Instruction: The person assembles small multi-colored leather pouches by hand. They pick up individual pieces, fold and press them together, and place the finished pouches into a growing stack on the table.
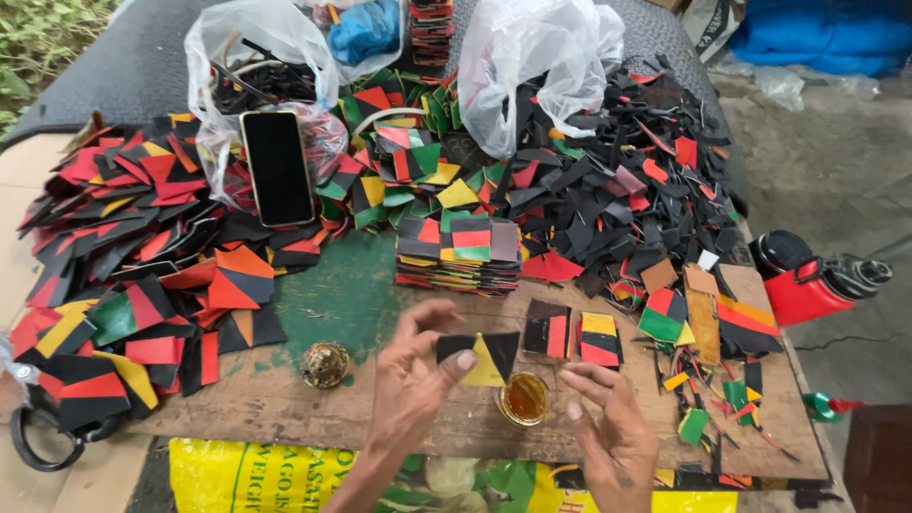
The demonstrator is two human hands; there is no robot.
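The left hand (410, 380) pinches a small flat patch (480, 356) between thumb and fingers — black with a yellow triangle pointing up through the middle. It's held just above the wooden board (380, 404), right over a little open tin of amber glue (523, 397). The right hand (608, 418) hangs beside the tin, fingers loosely curled, gripping nothing. Behind sit neat stacks of striped pieces (459, 252) — red, green, yellow, black — and a phone (277, 167) lying on a plastic bag (249, 66).

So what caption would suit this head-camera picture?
Left hand holds a black-and-yellow patch over a glue pot, right hand beside, amid heaps of offcuts.
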